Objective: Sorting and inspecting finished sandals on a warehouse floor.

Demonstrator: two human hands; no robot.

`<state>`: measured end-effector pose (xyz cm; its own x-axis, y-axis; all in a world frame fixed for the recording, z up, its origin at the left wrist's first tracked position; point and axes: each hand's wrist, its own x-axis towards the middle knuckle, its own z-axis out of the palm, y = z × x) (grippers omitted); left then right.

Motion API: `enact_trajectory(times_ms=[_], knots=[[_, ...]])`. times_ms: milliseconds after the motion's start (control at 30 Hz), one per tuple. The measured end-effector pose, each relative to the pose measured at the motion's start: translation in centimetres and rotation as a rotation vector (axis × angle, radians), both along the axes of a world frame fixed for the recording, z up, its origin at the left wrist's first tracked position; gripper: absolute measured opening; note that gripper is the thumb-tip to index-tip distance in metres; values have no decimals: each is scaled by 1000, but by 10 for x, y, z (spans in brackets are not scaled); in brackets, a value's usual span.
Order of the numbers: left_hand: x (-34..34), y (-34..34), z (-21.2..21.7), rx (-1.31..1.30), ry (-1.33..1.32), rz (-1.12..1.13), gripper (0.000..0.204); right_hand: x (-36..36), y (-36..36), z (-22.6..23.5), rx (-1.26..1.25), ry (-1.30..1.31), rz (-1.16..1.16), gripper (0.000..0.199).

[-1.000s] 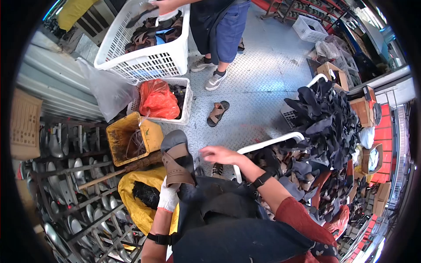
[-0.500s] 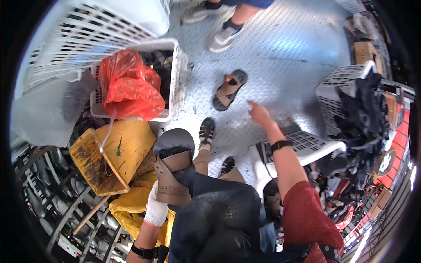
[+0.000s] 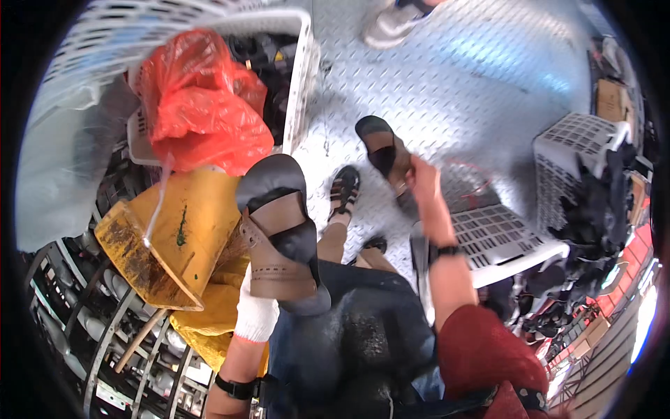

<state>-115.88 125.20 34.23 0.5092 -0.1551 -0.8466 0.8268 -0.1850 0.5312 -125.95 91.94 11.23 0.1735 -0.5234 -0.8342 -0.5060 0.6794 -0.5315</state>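
Note:
In my left hand [image 3: 255, 313], which wears a white knit glove, is a brown and black sandal [image 3: 283, 264]. Its dark footbed points up and away, and the sandal hides most of my fingers. My bare right hand [image 3: 424, 183] pinches a matching sandal [image 3: 380, 143] at its lower end, over the metal floor. This second sandal is tilted and slightly blurred. Dark fabric [image 3: 363, 300] covers my lap just right of the first sandal.
A white basket [image 3: 301, 84] with a red plastic bag [image 3: 209, 105] stands far left, beside a dirty yellow scoop-like container [image 3: 188, 230]. At right are a white slatted crate or stool [image 3: 499, 237] and another basket [image 3: 572, 146] with black items. Another person's shoe [image 3: 394, 28] is at the top.
My right hand has gone from pointing near the floor sandal to gripping and lifting it. The left hand still holds its sandal. My view has shifted.

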Motion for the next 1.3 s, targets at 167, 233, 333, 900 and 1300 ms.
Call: enact_trajectory(times_ms=[167,233,333,900,1300], knots=[[17,-68,54,-78,-217,7,44,10,54,232,141,-358,-381,22],[30,-87,86,-163,-279,9,44,27,52,312,201,-419,-452,21],[47,-108,148,-310,-362,-17,44,45,49,420,370,-573,-505,18],[96,-99,336,-457,-403,-26,60,75,42,656,451,-784,-237,23],[125,-66,335,-299,-495,-318,54,75,0,638,498,-712,-135,18]])
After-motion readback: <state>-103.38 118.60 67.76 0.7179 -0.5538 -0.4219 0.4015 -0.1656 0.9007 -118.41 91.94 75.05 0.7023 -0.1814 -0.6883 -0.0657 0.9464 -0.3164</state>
